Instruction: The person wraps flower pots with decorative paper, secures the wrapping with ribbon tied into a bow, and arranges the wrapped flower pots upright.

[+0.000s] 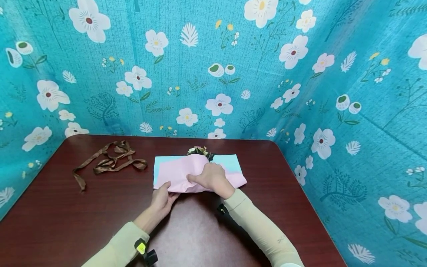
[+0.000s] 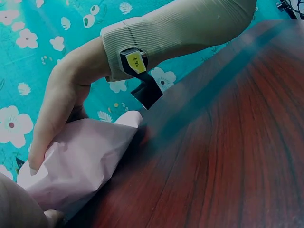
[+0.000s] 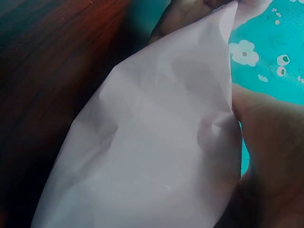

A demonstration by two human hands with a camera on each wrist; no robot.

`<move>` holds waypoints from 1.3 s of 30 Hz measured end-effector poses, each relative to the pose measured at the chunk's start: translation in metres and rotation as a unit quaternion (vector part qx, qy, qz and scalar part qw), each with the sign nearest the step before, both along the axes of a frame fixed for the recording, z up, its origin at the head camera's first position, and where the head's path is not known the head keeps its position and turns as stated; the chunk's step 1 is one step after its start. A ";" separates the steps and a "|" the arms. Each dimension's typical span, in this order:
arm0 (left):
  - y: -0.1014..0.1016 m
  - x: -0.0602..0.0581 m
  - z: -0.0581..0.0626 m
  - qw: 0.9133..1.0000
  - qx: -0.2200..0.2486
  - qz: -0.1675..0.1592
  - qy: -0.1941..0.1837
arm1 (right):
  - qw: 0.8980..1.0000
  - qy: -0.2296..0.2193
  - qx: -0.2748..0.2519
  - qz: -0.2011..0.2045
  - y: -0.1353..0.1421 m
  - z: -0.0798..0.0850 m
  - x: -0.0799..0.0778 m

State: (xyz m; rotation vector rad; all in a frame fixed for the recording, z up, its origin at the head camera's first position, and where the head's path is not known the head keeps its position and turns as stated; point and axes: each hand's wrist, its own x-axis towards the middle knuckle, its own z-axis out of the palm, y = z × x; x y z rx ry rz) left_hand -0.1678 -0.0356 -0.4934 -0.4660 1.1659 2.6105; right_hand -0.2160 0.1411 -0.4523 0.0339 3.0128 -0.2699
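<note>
A sheet of wrapping paper (image 1: 175,168), pink on one side and light blue on the other, is folded over on the table. Flower heads of a small bouquet (image 1: 199,150) poke out at its far edge; the stems are hidden under the paper. My left hand (image 1: 161,202) pinches the near left edge, thumb on top and fingers underneath. Over the middle of the fold, my right hand (image 1: 213,177) grips the raised pink layer, thumb pointing left. In the right wrist view the creased paper (image 3: 156,128) fills most of the picture beside the right hand (image 3: 275,156).
A brown ribbon (image 1: 115,163) lies in loose loops at the back left of the dark red wooden table (image 1: 83,218). Blue flowered cloth (image 1: 186,85) hangs behind the table and along its right side. Small black devices are strapped at both wrists.
</note>
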 end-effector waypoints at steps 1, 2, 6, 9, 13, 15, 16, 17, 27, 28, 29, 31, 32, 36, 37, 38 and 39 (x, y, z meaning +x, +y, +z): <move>0.000 0.000 0.000 1.000 -0.006 0.004 0.005 | 1.000 0.003 0.004 0.000 -0.001 0.001 0.000; 0.001 0.000 -0.001 1.000 -0.012 0.007 0.011 | 1.000 0.006 0.011 0.001 -0.002 0.001 0.000; 0.002 0.000 -0.001 0.997 -0.067 0.011 0.032 | 1.000 0.014 0.021 0.002 -0.005 0.003 0.000; 0.003 0.001 0.001 0.990 -0.134 0.006 0.052 | 0.999 0.017 0.027 0.002 -0.006 0.004 0.000; 0.004 0.003 0.003 0.960 -0.264 0.007 0.092 | 0.999 0.022 0.032 0.008 -0.008 0.004 0.001; 0.006 0.005 0.005 0.940 -0.319 0.009 0.119 | 0.999 0.026 0.036 0.012 -0.009 0.004 0.002; 0.007 0.005 0.005 0.930 -0.344 0.011 0.132 | 0.999 0.028 0.038 0.014 -0.010 0.004 0.002; 0.009 0.007 0.005 0.922 -0.359 0.011 0.147 | 0.999 0.030 0.041 0.015 -0.011 0.005 0.003; 0.020 0.010 0.010 0.901 -0.383 0.015 0.203 | 0.997 0.034 0.062 0.026 -0.015 0.007 0.006; 0.021 0.010 0.010 0.900 -0.385 0.017 0.203 | 0.997 0.030 0.061 0.029 -0.014 0.007 0.007; 0.021 0.010 0.010 0.899 -0.386 0.018 0.204 | 0.997 0.026 0.058 0.031 -0.014 0.007 0.007; 0.022 0.010 0.011 0.897 -0.390 0.019 0.208 | 0.998 0.019 0.044 0.034 -0.012 0.007 0.008; 0.022 0.010 0.012 0.895 -0.393 0.020 0.211 | 0.999 0.015 0.037 0.035 -0.011 0.007 0.007; 0.024 0.010 0.014 0.893 -0.393 0.016 0.220 | 0.999 0.005 0.010 0.038 -0.007 0.009 0.007; 0.024 0.010 0.014 0.892 -0.394 0.015 0.220 | 0.999 0.004 0.007 0.039 -0.007 0.009 0.006; 0.025 0.010 0.015 0.892 -0.395 0.015 0.219 | 0.999 0.003 0.007 0.041 -0.006 0.010 0.006; 0.025 0.010 0.015 0.891 -0.396 0.014 0.219 | 0.999 0.003 0.008 0.043 -0.006 0.011 0.006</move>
